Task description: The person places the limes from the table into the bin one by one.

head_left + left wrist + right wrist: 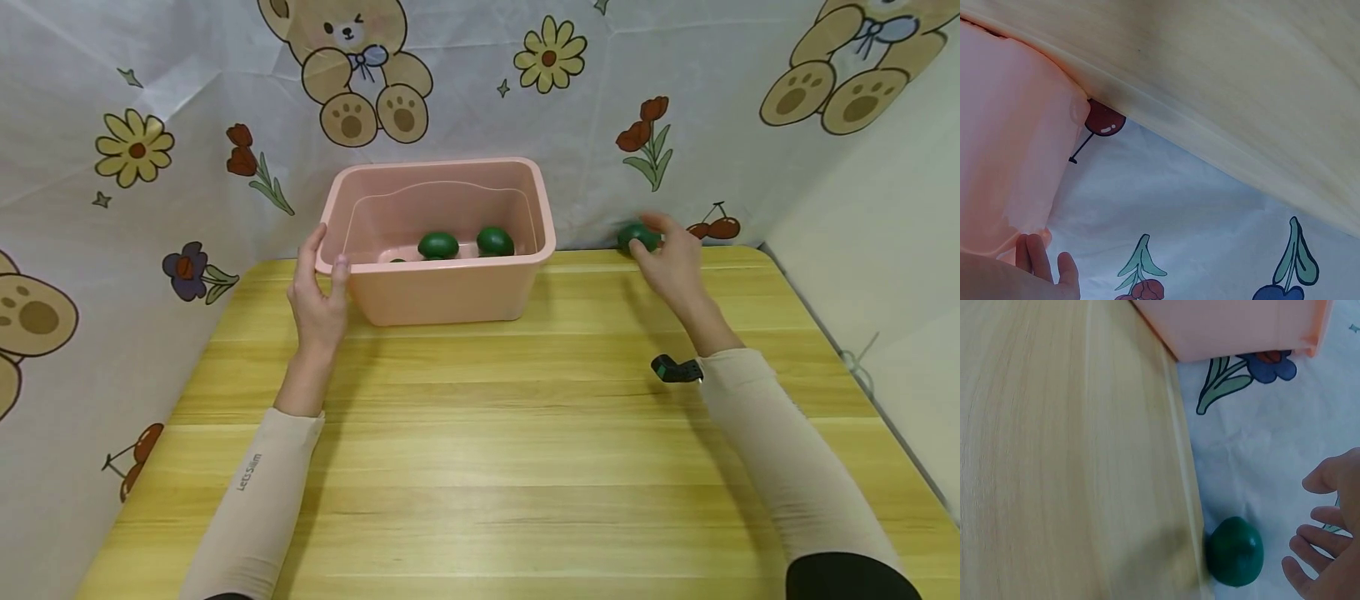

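Observation:
A pink plastic bin (442,292) stands at the back of the table. Inside it lie two glossy dark green egg-shaped objects (438,245), with a sliver of another green thing (397,260) above the front rim. My left hand (318,304) holds the bin's front left corner, thumb at the front and fingers along the side; the left wrist view shows those fingertips at the rim. To the bin's right, a similar green object (1235,552) sits at the table's back edge. My right hand (671,258) is beside it, fingers spread and apart from it in the right wrist view.
A wooden table (480,458) spreads out in front of the bin. Printed cloth (465,83) hangs right behind its back edge and along the left, and a pale wall (885,250) borders the right. A small black device (675,369) projects from my right sleeve.

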Motion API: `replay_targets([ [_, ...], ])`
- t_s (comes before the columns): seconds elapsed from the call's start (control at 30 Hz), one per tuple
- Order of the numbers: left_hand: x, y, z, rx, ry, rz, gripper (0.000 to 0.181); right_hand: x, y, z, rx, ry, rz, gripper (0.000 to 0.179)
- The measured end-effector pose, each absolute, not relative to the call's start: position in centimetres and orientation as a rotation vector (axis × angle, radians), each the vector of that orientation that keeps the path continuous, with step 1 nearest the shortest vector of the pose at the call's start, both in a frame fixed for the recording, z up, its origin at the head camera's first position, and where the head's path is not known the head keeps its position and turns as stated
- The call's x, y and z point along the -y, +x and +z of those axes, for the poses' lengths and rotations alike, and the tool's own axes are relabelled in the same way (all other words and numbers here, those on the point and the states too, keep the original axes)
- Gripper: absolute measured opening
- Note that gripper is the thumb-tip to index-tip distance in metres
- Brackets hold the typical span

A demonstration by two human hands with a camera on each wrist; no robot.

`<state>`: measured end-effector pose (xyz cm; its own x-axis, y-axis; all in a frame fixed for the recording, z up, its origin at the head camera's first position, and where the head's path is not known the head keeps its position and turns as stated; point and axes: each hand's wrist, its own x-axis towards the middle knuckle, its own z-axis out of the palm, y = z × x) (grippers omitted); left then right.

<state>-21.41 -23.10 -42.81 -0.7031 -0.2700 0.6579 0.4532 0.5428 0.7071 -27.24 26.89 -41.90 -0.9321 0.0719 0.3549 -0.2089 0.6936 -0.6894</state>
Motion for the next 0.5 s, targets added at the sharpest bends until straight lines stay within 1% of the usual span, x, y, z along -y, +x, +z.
replay_targets([
  [0.23, 23.1, -21.3, -42.6, 2.025, -0.144, -1.221, 0.061, -27.7, -27.6, -43.0, 2.550, 0.020, 1.099, 0.055],
  [0.5, 22.9, -21.3, -42.8, 2.012, -0.146, -1.235, 0.060, -28.7, -29.1, -44.9, 2.599, -0.101, 1.078, 0.063],
])
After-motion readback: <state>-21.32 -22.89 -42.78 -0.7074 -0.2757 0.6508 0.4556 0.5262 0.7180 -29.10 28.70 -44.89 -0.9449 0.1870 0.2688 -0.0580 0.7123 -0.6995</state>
